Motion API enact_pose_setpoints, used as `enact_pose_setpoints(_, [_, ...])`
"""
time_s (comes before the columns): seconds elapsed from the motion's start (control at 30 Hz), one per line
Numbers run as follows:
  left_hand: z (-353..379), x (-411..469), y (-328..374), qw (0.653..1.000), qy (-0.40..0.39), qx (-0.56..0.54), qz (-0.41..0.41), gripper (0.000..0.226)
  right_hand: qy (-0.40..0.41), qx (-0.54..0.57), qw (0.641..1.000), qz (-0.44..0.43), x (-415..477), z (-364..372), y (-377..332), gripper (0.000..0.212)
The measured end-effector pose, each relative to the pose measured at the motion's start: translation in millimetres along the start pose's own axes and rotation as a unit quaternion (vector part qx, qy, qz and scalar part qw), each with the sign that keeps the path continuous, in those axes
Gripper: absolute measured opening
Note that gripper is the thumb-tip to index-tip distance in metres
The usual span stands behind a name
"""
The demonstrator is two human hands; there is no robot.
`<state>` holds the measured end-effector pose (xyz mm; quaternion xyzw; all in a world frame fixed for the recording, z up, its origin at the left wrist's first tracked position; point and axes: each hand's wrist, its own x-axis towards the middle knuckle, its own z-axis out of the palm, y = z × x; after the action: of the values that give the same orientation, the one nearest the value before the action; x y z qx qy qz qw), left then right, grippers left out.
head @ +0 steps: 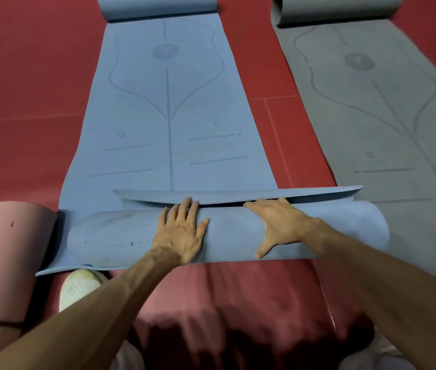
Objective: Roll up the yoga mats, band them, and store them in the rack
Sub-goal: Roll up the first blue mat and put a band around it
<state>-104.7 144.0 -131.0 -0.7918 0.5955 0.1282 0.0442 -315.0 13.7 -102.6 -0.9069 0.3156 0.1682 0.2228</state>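
Note:
A blue yoga mat (pixel 168 102) lies flat on the red floor, stretching away from me, with its far end curled up. Its near end is folded over into a loose roll (pixel 120 236) lying crosswise in front of me. My left hand (pixel 182 233) presses flat on top of the roll near its middle, fingers straight and reaching over the far edge. My right hand (pixel 278 222) presses on the roll just to the right, fingers spread, fingertips tucked at the fold.
A rolled pink mat (pixel 6 249) with a dark band around it lies at the left, next to the blue roll. A grey mat (pixel 387 108) lies flat at the right, its far end curled. My white shoe (pixel 80 287) sits under the blue roll's near edge.

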Motion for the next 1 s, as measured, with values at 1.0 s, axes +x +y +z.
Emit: enact_pose_setpoints(1.0, [-32,95,-5,0.997,0.043,-0.060,-0.020,0.045,0.165,-0.157,0.972,0.061,32,16,17,0.141])
